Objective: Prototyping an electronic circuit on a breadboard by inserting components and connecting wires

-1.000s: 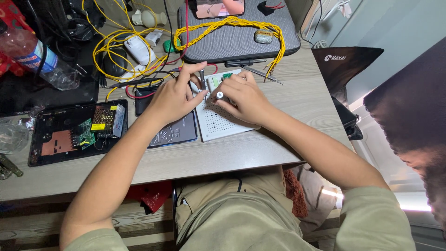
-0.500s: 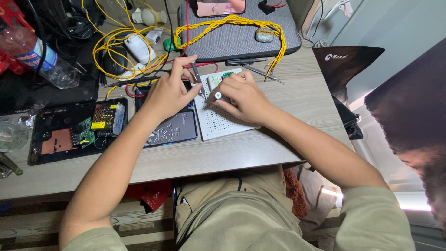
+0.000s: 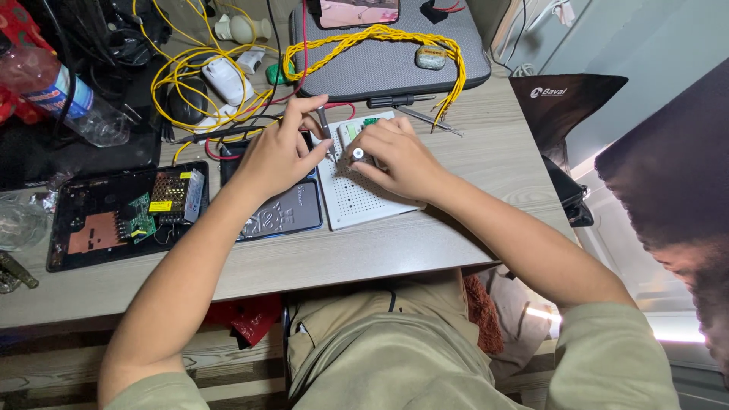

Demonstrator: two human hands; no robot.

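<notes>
Here, 2 hands meet over the white perforated plastic breadboard [image 3: 357, 199] lying flat on the pale wooden desk [image 3: 486, 152]. The right hand [image 3: 399, 158] pinches a small round silver-capped part [image 3: 358, 154] between thumb and forefinger. The left hand [image 3: 279, 152] rests beside it, fingers narrowly spread, touching a thin grey metal tool [image 3: 323, 121].

Pale wood-grain desk [image 3: 486, 163] across the middle of the frame, front edge running from lower left to right of centre. Wooden slats [image 3: 53, 372] beneath it at lower left. Grey-blue wall [image 3: 653, 45] in the upper right corner. Dark chair back [image 3: 668, 182] along the right edge, a smaller black seat [image 3: 566, 106] just left of it. Bright strip of light [image 3: 668, 326] low at the right.
</notes>
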